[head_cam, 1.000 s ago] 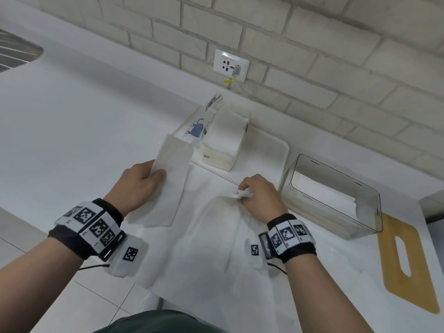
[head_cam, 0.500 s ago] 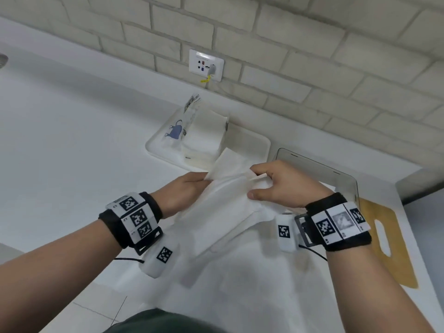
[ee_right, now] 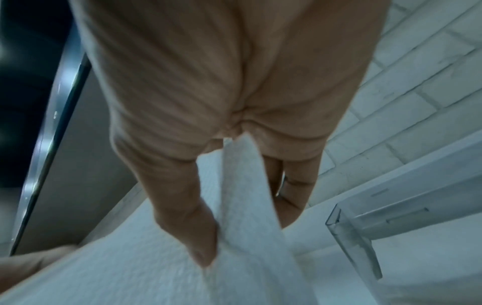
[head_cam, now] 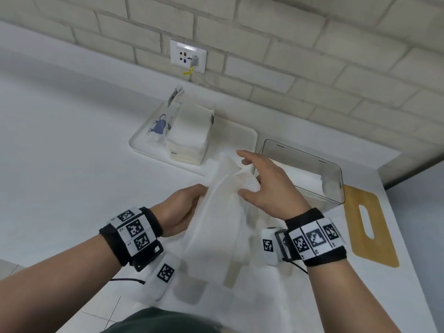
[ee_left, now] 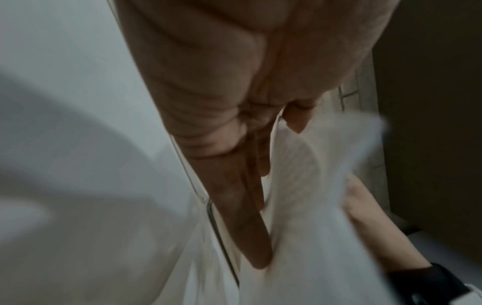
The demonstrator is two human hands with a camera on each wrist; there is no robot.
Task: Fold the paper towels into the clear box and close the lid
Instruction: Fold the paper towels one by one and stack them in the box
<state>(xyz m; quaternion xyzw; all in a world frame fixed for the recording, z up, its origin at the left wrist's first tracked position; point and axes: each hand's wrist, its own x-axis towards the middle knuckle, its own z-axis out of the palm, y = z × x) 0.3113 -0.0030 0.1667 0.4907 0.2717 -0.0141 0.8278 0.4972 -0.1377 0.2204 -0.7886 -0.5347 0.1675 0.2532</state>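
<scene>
— Where is the white embossed paper towel point(head_cam: 223, 200)?
— Lifted above the white counter point(head_cam: 72, 140), beside the clear plastic box point(head_cam: 312, 174).
— Fingers?
— Left hand point(head_cam: 182, 210) grips its edge; right hand point(head_cam: 266, 186) pinches it, fingers spread.

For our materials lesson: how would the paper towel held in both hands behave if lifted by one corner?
Probably floppy: the paper towel sags and creases between the left hand and right hand. Likely very light, since the fingers hold it by a mere pinch. Its dimpled surface suggests it would not slip easily.
</scene>
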